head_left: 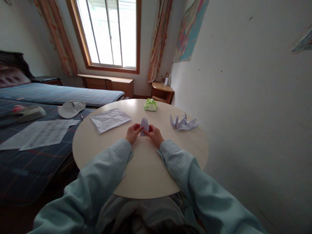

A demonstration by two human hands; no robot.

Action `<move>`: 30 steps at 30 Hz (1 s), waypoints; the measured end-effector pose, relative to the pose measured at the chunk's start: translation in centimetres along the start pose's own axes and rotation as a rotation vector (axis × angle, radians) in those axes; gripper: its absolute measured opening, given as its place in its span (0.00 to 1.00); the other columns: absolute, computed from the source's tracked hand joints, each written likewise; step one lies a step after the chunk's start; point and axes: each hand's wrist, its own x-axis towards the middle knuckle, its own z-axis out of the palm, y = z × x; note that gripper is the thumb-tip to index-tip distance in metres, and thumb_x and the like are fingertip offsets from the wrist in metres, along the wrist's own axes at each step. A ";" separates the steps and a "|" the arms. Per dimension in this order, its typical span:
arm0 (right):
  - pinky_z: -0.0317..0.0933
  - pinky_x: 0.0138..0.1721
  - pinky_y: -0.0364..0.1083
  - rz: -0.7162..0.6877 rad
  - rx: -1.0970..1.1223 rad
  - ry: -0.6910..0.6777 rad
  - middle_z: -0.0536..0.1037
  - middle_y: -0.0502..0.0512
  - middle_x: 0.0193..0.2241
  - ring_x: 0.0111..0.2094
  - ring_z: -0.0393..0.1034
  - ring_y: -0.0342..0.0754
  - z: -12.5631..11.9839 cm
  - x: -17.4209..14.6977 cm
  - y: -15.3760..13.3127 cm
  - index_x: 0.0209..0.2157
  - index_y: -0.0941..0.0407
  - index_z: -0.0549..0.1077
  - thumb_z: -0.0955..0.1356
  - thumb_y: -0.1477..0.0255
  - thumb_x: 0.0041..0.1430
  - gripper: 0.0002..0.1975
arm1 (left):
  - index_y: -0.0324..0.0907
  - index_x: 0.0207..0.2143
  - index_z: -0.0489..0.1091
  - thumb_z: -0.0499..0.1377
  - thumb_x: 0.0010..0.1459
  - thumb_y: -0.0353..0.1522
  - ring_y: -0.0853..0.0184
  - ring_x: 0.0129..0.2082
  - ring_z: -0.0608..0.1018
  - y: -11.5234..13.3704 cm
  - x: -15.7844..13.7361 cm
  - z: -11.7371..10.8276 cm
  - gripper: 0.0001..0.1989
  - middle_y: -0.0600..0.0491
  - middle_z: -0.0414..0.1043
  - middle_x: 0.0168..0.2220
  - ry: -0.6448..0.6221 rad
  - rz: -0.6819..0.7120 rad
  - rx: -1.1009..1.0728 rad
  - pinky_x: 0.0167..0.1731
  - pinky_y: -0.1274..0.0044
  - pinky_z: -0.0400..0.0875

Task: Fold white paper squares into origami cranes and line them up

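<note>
— Blue plaid cloth covers the bed [44,162] at far left. What lies on it?

— Printed sheets [46,134], thin, flat and overlapping; just beyond them, a pale cap [71,109] with a rounded brim.

— And on the bench [146,169]?

— Its top is a smooth, cream-coloured round with a soft sheen near the window. At its left lies white paper [110,120], roughly rectangular, crossed by a network of creases. Near the middle stands the folded paper [144,125], a narrow, flat-faced form, upright, tapering to pointed tips. Beyond it sits a glossy green-and-white soft packet [150,105] with a puckered top. To the right, angular paper figures [184,123] with sharp points and wing-like flaps are grouped closely together.

— How are the hands posed?

— Left hand [133,132]: it comes in from the left, fingers curled, thumb laid across the front of the folded paper. Right hand [155,135]: it nearly mirrors the left, thumb forward, fingers bent at the paper's right edge. Each grip is closed on the folded paper, held between them. Both forearms, in loose pale blue-green sleeves, reach forward over the bench and converge.

— Does the paper's lower edge touch the bench?

— That cannot be told from this angle.
</note>
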 end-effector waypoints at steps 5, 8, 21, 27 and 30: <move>0.57 0.26 0.40 0.009 0.073 -0.004 0.70 0.49 0.22 0.23 0.63 0.40 0.1 0.2 0.3 0.27 0.59 0.67 0.64 0.59 0.45 0.16 | 0.38 0.24 0.67 0.61 0.35 0.43 0.73 0.21 0.68 -0.1 0.2 -0.1 0.18 0.55 0.68 0.22 0.084 0.035 0.020 0.22 0.80 0.61; 0.56 0.24 0.40 0.009 0.091 -0.001 0.68 0.48 0.18 0.20 0.62 0.40 0.2 0.3 0.6 0.23 0.58 0.66 0.63 0.59 0.45 0.15 | 0.38 0.24 0.67 0.61 0.35 0.44 0.73 0.21 0.68 0.0 0.1 -0.1 0.19 0.55 0.68 0.22 0.079 0.014 0.013 0.20 0.81 0.60; 0.58 0.26 0.40 0.034 0.069 0.159 0.70 0.49 0.21 0.23 0.64 0.40 -0.1 0.4 0.6 0.27 0.57 0.66 0.64 0.60 0.46 0.14 | 0.37 0.29 0.67 0.58 0.38 0.46 0.72 0.21 0.70 -0.4 0.2 -0.1 0.22 0.55 0.67 0.21 -0.018 -0.056 -0.017 0.20 0.81 0.61; 0.61 0.28 0.41 0.066 0.104 0.178 0.71 0.51 0.25 0.26 0.66 0.41 -0.2 0.5 0.5 0.30 0.57 0.65 0.62 0.62 0.49 0.13 | 0.38 0.27 0.68 0.58 0.39 0.44 0.72 0.21 0.69 -0.6 0.3 -0.2 0.19 0.56 0.66 0.19 0.032 -0.030 0.019 0.20 0.80 0.60; 0.62 0.30 0.42 0.063 0.097 0.201 0.72 0.51 0.27 0.27 0.67 0.41 -0.2 0.5 0.6 0.31 0.57 0.65 0.61 0.62 0.50 0.12 | 0.38 0.27 0.68 0.59 0.39 0.43 0.72 0.20 0.67 -0.8 0.5 -0.3 0.17 0.56 0.65 0.19 0.043 -0.022 0.031 0.21 0.80 0.60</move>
